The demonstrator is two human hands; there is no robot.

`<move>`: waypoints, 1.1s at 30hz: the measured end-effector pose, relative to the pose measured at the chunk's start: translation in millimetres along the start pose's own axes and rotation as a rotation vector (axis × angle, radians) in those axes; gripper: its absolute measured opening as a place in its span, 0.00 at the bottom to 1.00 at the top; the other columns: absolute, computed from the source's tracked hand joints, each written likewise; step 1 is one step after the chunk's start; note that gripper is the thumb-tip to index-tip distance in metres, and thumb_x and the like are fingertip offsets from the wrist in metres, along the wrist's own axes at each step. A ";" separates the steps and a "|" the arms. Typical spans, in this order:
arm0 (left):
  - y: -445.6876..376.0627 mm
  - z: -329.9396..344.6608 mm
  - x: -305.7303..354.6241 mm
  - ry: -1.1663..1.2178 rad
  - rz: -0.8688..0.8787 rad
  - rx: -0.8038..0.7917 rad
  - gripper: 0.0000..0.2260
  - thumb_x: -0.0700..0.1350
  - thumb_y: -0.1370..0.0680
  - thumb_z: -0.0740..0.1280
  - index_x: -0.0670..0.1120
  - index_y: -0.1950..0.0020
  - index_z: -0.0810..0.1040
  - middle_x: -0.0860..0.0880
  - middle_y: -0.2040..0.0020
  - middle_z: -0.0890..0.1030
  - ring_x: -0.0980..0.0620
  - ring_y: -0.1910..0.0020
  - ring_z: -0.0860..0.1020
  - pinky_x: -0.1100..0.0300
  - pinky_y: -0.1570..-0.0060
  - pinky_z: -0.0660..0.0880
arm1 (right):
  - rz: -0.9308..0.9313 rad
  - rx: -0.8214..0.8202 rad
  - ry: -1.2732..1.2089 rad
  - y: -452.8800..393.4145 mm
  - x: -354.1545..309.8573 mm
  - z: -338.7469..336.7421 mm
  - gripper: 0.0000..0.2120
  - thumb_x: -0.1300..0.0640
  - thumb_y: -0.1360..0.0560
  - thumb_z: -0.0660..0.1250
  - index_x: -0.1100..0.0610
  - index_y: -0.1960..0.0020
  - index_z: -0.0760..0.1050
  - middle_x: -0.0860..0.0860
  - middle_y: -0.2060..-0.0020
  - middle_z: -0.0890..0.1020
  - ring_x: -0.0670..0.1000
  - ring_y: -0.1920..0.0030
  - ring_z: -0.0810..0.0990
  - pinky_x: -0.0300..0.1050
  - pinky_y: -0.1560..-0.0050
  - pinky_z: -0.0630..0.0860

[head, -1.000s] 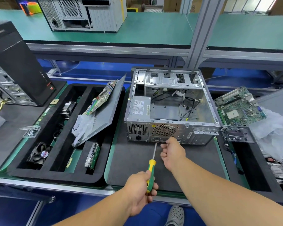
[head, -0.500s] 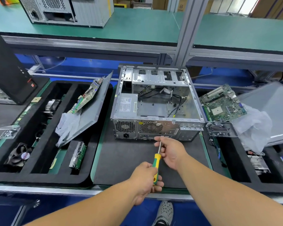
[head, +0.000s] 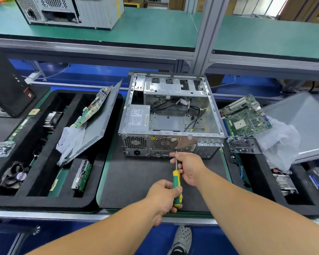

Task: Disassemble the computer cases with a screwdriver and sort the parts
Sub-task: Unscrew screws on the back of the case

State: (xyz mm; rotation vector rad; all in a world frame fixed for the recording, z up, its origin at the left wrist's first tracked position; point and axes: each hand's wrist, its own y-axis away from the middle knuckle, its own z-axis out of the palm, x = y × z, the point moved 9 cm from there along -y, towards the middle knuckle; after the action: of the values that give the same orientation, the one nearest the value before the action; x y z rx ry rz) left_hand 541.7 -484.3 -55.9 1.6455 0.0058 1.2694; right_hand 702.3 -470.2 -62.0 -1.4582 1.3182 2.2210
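An open silver computer case (head: 171,115) lies on its side on the black mat, rear panel facing me. A power supply (head: 136,117) and loose cables remain inside. My left hand (head: 163,197) grips the yellow-green handle of a screwdriver (head: 176,184). Its tip sits against the rear panel just below the round fan grille (head: 165,142). My right hand (head: 189,167) pinches the metal shaft close to the tip.
A black foam tray (head: 44,197) on the left holds a side panel (head: 98,124), a circuit board, gloves, a drive and a fan. A motherboard (head: 245,116), bracket and plastic bag lie at right. Another case (head: 70,10) stands on the upper shelf; a black tower (head: 6,83) is far left.
The screwdriver has risen slightly, its tip now against the rear panel under the fan grille. Both hands keep their hold. The camera view has shifted a little.
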 end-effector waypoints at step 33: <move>14.1 -19.5 27.0 -0.422 0.202 0.335 0.22 0.55 0.30 0.80 0.52 0.54 0.66 0.51 0.58 0.77 0.54 0.65 0.72 0.56 0.65 0.72 | 0.053 -0.034 -0.038 -0.3 4.1 7.6 0.17 0.64 0.15 0.55 0.62 0.50 0.82 0.52 0.70 0.81 0.44 0.77 0.65 0.36 0.78 0.61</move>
State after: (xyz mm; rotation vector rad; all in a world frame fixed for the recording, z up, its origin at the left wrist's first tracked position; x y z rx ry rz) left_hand 532.2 -463.2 -28.2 2.2273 -0.2212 1.0845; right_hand 695.4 -465.6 -64.5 -1.4006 1.3286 2.3037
